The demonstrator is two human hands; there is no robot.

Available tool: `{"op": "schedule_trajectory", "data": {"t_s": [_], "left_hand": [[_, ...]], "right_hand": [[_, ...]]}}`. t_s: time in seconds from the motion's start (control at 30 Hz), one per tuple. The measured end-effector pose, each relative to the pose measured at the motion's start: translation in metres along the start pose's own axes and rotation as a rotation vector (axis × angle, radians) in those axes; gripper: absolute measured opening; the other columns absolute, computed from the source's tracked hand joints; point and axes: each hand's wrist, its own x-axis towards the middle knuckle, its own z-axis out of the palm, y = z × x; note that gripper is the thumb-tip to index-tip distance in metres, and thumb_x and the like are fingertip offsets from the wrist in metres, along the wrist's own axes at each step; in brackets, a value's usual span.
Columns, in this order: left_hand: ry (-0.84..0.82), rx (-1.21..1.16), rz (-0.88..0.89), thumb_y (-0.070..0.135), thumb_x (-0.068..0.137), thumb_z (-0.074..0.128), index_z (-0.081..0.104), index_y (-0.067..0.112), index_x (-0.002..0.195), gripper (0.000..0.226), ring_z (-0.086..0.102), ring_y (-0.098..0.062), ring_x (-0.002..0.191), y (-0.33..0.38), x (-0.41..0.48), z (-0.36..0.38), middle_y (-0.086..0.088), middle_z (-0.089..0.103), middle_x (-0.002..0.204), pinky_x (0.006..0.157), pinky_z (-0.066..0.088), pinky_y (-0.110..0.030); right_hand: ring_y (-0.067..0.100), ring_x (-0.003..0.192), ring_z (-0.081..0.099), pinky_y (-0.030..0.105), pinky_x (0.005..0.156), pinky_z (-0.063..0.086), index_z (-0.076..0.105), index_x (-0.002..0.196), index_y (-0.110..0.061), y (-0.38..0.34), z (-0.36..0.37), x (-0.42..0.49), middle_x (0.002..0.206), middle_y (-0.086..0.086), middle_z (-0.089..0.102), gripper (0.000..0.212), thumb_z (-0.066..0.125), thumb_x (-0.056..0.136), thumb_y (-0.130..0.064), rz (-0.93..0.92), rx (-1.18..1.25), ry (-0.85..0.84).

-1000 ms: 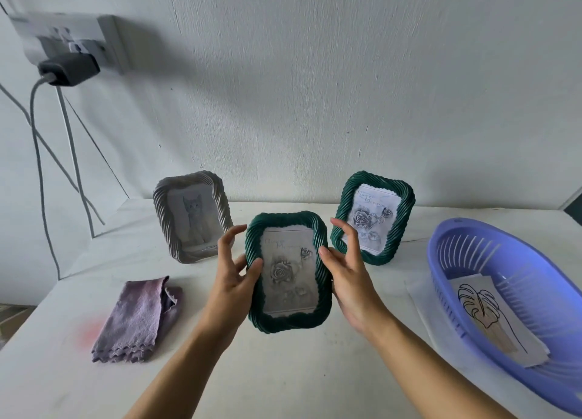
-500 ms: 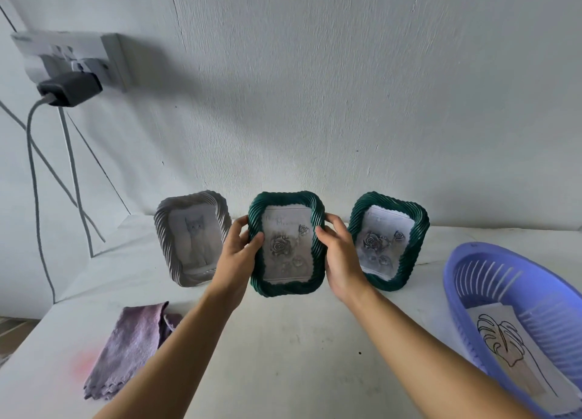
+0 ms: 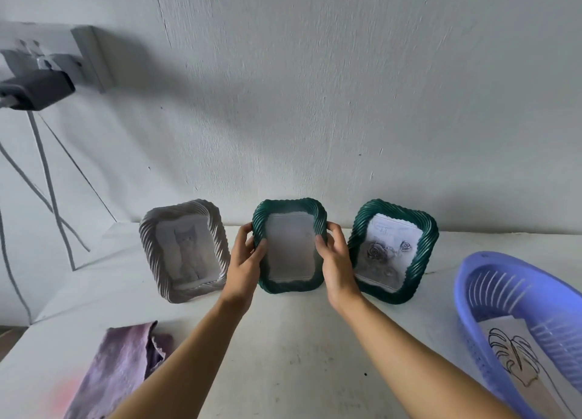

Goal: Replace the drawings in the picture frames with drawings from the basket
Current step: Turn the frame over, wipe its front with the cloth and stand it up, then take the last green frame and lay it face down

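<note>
grey frame (image 3: 185, 251) with cat drawing, 9 o'clock | left hand (image 3: 242, 264) and right hand (image 3: 338, 264), fingers (image 3: 245, 234) curled round sides of middle green frame (image 3: 289, 245), upright on table (image 3: 283, 340), picture washed out | rose frame (image 3: 393, 251), 3 o'clock | basket (image 3: 472, 280), 4 o'clock, holds leaf drawing (image 3: 516, 355): swaps probably unfinished

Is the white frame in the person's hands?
No, the left hand and right hand grip the middle green frame; the white frame stands free beside it.
</note>
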Motion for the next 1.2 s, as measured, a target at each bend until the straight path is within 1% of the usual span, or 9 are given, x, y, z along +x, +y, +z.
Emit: {"op": "schedule_trajectory", "data": {"t_s": [0.2,0.33,0.57,0.73,0.83,0.9,0.97,1.07,1.2], "left_hand": [[-0.033,0.036,-0.004,0.009,0.106,0.045,0.042,0.016,0.142,0.037,0.065,-0.019,0.108,-0.004,-0.009,-0.009,-0.019,0.065,0.124,0.087,0.056,-0.030],[-0.009,0.094,0.018,0.008,0.105,0.047,0.039,0.028,0.145,0.046,0.067,-0.015,0.101,-0.001,-0.014,-0.010,-0.017,0.067,0.112,0.080,0.057,-0.027],[0.012,0.183,-0.034,0.010,0.105,0.047,0.040,0.029,0.143,0.043,0.066,-0.017,0.094,0.011,-0.020,-0.008,-0.018,0.067,0.114,0.067,0.054,-0.019],[0.007,0.264,-0.035,0.002,0.103,0.049,0.032,0.030,0.154,0.061,0.064,-0.017,0.113,0.013,-0.029,-0.016,-0.009,0.060,0.135,0.090,0.057,-0.031],[-0.018,0.336,-0.014,-0.004,0.100,0.050,0.027,0.027,0.155,0.068,0.044,-0.021,0.139,0.016,-0.046,-0.019,-0.002,0.043,0.152,0.115,0.039,-0.042],[0.009,0.402,0.000,-0.001,0.099,0.054,0.033,0.027,0.153,0.065,0.040,-0.017,0.140,0.018,-0.060,-0.019,0.002,0.039,0.153,0.116,0.036,-0.037],[0.048,0.460,0.036,0.002,0.098,0.058,0.049,0.030,0.142,0.053,0.056,-0.015,0.125,0.020,-0.075,-0.016,0.004,0.053,0.141,0.100,0.048,-0.030],[0.047,0.545,0.080,0.003,0.097,0.059,0.069,0.029,0.105,0.029,0.068,-0.010,0.083,0.025,-0.092,-0.004,0.000,0.071,0.097,0.072,0.051,-0.024],[-0.120,0.511,0.059,0.004,0.099,0.056,0.068,0.016,0.101,0.017,0.062,-0.011,0.065,0.031,-0.100,0.034,-0.006,0.065,0.072,0.063,0.049,-0.020]], "right_hand": [[0.009,0.109,0.063,0.026,0.097,0.049,0.052,0.120,-0.042,0.004,-0.008,-0.005,0.112,-0.004,0.069,0.025,0.051,0.104,-0.024,-0.007,-0.093,-0.050],[0.010,0.097,0.060,0.024,0.089,0.048,0.048,0.117,-0.049,0.002,-0.008,-0.006,0.109,0.010,0.065,0.028,0.050,0.104,-0.024,-0.024,-0.160,-0.030],[0.022,0.097,0.060,0.028,0.080,0.047,0.046,0.133,-0.031,-0.003,-0.008,-0.004,0.107,0.012,0.063,0.031,0.051,0.103,-0.026,-0.013,-0.298,0.011],[0.010,0.123,0.054,0.028,0.104,0.043,0.039,0.147,-0.032,-0.014,-0.016,-0.021,0.130,-0.004,0.058,0.048,0.052,0.102,-0.021,-0.059,-0.368,-0.003],[0.005,0.133,0.043,0.011,0.098,0.038,0.037,0.149,-0.027,-0.026,-0.028,-0.040,0.137,-0.006,0.049,0.050,0.049,0.103,-0.012,-0.086,-0.350,-0.048],[0.004,0.131,0.047,0.014,0.101,0.039,0.042,0.143,-0.031,-0.029,-0.039,-0.055,0.139,-0.006,0.051,0.046,0.050,0.102,-0.011,-0.095,-0.329,-0.076],[0.003,0.124,0.056,0.024,0.105,0.044,0.049,0.133,-0.032,-0.029,-0.051,-0.072,0.134,-0.005,0.060,0.038,0.055,0.101,-0.013,-0.094,-0.297,-0.077],[0.012,0.105,0.068,0.035,0.092,0.054,0.058,0.122,-0.025,-0.025,-0.069,-0.098,0.109,-0.004,0.072,0.027,0.058,0.099,-0.011,-0.117,-0.267,-0.038],[0.019,0.095,0.068,0.036,0.083,0.056,0.063,0.107,-0.030,-0.033,-0.089,-0.118,0.095,-0.001,0.070,0.015,0.061,0.095,-0.022,-0.203,-0.315,0.072]]}}
